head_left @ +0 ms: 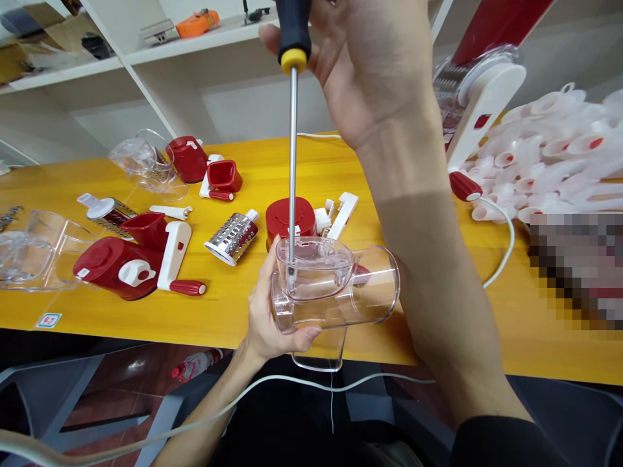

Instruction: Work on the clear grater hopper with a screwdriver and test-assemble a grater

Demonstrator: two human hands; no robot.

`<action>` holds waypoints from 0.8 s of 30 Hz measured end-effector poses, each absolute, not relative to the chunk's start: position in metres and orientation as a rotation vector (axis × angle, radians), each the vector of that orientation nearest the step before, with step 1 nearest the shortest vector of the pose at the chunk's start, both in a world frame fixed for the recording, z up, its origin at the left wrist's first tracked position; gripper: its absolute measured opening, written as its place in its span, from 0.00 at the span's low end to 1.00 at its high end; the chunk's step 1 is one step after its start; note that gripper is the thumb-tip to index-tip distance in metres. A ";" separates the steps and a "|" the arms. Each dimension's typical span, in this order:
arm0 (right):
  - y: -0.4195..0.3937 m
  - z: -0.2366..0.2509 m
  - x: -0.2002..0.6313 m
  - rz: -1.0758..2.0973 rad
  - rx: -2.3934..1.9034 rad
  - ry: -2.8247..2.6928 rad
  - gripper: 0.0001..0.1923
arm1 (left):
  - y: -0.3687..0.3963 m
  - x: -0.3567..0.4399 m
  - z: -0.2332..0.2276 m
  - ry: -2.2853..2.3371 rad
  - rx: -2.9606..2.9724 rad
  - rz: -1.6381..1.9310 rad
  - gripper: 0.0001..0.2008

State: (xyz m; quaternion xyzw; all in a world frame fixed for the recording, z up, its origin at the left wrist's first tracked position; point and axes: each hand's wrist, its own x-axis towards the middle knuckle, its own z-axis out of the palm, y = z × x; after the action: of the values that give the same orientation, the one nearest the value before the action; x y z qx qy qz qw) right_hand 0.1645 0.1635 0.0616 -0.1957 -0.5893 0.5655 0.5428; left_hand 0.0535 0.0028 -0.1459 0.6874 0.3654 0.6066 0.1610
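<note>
My left hand is wrapped round a clear plastic grater housing at the table's front edge. Raised above it, my right hand grips a screwdriver by its black and yellow handle. The shaft points straight down, and its tip sits inside the left part of the housing's oval base. Whether a screw is under the tip I cannot make out. Just behind the housing are a red grater body and a white crank. A metal grater drum lies to their left.
At the left stand an assembled red grater body with a crank and another clear housing. White plastic parts are piled at the right. A white cable crosses in front of me. Shelves rise behind the yellow table.
</note>
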 end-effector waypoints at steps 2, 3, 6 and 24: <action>0.166 0.062 0.164 1.302 -0.477 -1.384 0.25 | 0.003 0.053 -0.147 1.060 1.969 1.734 0.53; 0.166 0.062 0.164 1.287 -0.489 -1.363 0.25 | 0.003 0.053 -0.147 1.067 1.974 1.734 0.53; 0.165 0.065 0.165 1.282 -0.534 -1.311 0.23 | 0.002 0.053 -0.146 1.078 1.985 1.723 0.52; 0.160 0.066 0.166 1.315 -0.555 -1.329 0.25 | 0.002 0.053 -0.144 1.084 1.995 1.713 0.53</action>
State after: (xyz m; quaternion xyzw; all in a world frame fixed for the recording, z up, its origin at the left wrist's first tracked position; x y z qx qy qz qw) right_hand 0.1664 0.1599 0.0664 -0.2354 -0.5641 0.5583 0.5610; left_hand 0.0534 0.0023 -0.1439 0.6936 0.3770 0.5956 0.1483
